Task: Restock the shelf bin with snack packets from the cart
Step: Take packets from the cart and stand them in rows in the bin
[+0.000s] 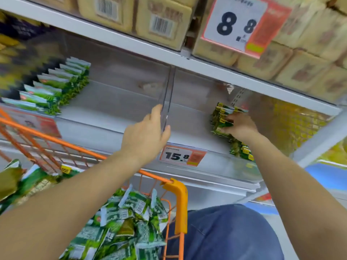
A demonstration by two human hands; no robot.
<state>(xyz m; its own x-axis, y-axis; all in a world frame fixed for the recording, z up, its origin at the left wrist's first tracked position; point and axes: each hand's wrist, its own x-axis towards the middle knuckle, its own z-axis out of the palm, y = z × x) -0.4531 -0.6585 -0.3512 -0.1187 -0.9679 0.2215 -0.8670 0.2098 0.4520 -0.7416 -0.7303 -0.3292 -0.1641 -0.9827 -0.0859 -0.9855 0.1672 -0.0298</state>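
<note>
**Packets being set into the right-hand bin, divider steadied**

Mid-placement, by the look of it. Right hand (239,126) at centre right of the frame, fingers curled over a small stack of green snack packets (222,119), pressing them into the row along the right side of the clear shelf bin (197,117). Left hand (148,132) at centre frame, thumb and fingers closed round the front edge of the transparent divider (166,102), probably to keep it straight while the row is packed.

More green packets (54,87) standing in a slanted row at middle left, in the neighbouring compartment. Wide bare floor between the two rows, so far from full. Loose packets in the cart (124,222) heaped at lower centre, inside the orange cart (178,199), just below the left forearm. Price tag (181,156) reading 15.8 clipped to the bin's front lip; larger sign (236,21) reading 8.8 at upper right, over tan boxes (161,19) on the shelf above.

Next move, as a judgement: release the stack once upright and snug against its neighbours, then down to the cart for another handful; divider likely to need holding again to stop the row from leaning.

Hard to make out: exact count of packets under the right hand, fingertips buried among them. Packet print blurred throughout. Left edge of the frame smeared, dark and yellow goods there unreadable. Back wall of the bin hazy behind clear plastic. Cart cut off at left and bottom edges.
</note>
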